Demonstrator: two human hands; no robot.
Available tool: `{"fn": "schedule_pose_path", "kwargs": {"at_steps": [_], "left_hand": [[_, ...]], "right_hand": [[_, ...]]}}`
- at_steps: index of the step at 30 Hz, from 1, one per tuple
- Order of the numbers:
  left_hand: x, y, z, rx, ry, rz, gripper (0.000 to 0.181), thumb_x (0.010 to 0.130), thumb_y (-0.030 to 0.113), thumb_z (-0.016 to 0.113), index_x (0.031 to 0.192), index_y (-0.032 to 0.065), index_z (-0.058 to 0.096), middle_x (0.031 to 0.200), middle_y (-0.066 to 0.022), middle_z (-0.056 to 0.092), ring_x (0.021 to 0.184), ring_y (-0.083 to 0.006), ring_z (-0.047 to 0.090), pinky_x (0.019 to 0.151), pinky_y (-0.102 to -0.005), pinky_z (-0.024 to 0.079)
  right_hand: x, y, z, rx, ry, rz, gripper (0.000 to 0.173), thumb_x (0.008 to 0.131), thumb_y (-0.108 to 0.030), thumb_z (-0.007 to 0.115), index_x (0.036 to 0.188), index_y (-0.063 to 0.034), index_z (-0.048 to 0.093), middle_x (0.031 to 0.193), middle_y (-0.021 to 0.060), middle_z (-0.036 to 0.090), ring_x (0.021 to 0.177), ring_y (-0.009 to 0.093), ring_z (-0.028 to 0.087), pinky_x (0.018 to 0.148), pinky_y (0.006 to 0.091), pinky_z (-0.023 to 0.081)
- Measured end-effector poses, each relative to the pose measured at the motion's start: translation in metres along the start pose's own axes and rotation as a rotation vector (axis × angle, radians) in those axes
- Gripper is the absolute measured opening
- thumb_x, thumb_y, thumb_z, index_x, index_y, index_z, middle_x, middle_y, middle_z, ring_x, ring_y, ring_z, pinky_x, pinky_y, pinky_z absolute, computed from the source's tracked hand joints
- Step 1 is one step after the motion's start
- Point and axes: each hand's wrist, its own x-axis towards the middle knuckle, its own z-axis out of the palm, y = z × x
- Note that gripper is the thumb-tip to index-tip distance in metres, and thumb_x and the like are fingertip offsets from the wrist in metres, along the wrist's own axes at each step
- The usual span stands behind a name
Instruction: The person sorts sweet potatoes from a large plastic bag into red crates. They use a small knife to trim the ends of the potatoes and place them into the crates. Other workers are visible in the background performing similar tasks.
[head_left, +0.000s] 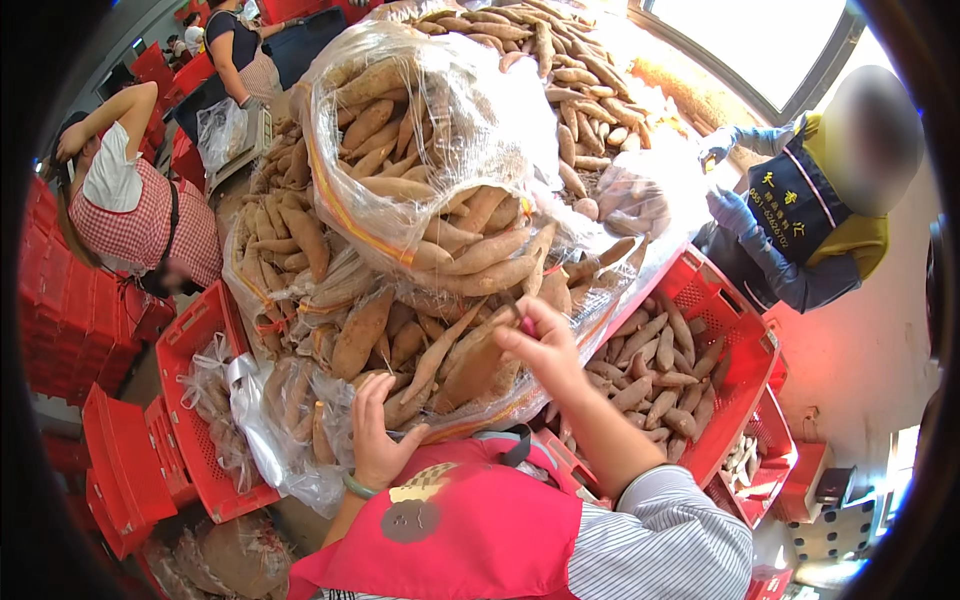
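Observation:
My right hand (546, 346) is closed around a small tool with a pink handle (528, 325); a short dark part of it points to the upper left, over the sweet potatoes. My left hand (381, 435) rests, fingers raised and apart, at the near edge of the open plastic-lined sack, beside long brown sweet potatoes (442, 352). Nothing shows in its grasp. Ahead of both hands, a large clear plastic sack (480, 112) lies with its mouth towards me, full of sweet potatoes (487, 259).
A red plastic crate (739, 330) of sweet potatoes stands at right, another red crate (196, 442) with bagged ones at left. Clear plastic bags (277, 442) lie near my left hand. One co-worker (795, 202) stands at right, another (142, 202) at left. A scale (251, 146) sits farther back.

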Motion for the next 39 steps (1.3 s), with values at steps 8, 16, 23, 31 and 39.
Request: {"fn": "schedule_pose_path", "kwargs": {"at_steps": [8,16,23,31,39], "left_hand": [[-0.004,-0.023,-0.008,0.124,-0.061,-0.088,0.058,0.084,0.028,0.068,0.132,0.0022,0.049,0.136,-0.0165,0.045,0.13,-0.0367,0.037,0.11,-0.0478,0.03],[-0.013,-0.031,-0.002,0.099,-0.042,-0.11,0.059,0.083,0.026,0.069,0.133,0.002,0.048,0.136,-0.0164,0.043,0.131,-0.0361,0.036,0.11,-0.0475,0.03],[-0.021,-0.048,-0.014,0.168,-0.051,-0.158,0.064,0.079,0.021,0.071,0.135,0.0035,0.045,0.137,-0.0164,0.046,0.131,-0.0377,0.038,0.11,-0.0463,0.031],[0.026,-0.06,-0.014,0.157,-0.198,-0.04,0.051,0.083,0.023,0.066,0.128,0.0023,0.053,0.125,-0.0187,0.055,0.118,-0.0371,0.05,0.102,-0.0426,0.039],[0.064,-0.07,0.038,0.326,-0.447,-0.13,0.04,0.082,0.039,0.064,0.102,0.0047,0.065,0.102,-0.0128,0.066,0.101,-0.0329,0.06,0.084,-0.0419,0.05]], "right_hand": [[0.165,-0.154,-0.092,-0.477,0.203,-0.368,0.029,0.082,-0.028,0.069,0.098,-0.0037,0.068,0.078,0.0015,0.061,0.071,0.008,0.054,0.063,0.0249,0.042],[0.247,-0.255,-0.094,-0.653,0.745,-0.995,0.049,0.087,-0.033,0.069,0.12,0.0012,0.056,0.096,0.012,0.066,0.088,0.017,0.061,0.078,0.0302,0.048],[0.148,-0.148,-0.028,-0.492,0.302,-0.668,0.027,0.091,-0.012,0.065,0.115,0.0011,0.061,0.09,-0.0003,0.059,0.077,0.004,0.049,0.069,0.0182,0.041],[0.045,-0.005,-0.028,-0.613,-0.047,-0.264,0.014,0.086,0.0,0.056,0.097,-0.0012,0.064,0.066,-0.0043,0.048,0.06,0.004,0.042,0.054,0.0205,0.034],[-0.013,0.063,-0.008,-0.688,-0.125,-0.054,0.019,0.086,-0.008,0.062,0.103,-0.0029,0.064,0.087,0.0132,0.065,0.075,0.025,0.064,0.069,0.033,0.05]]}}
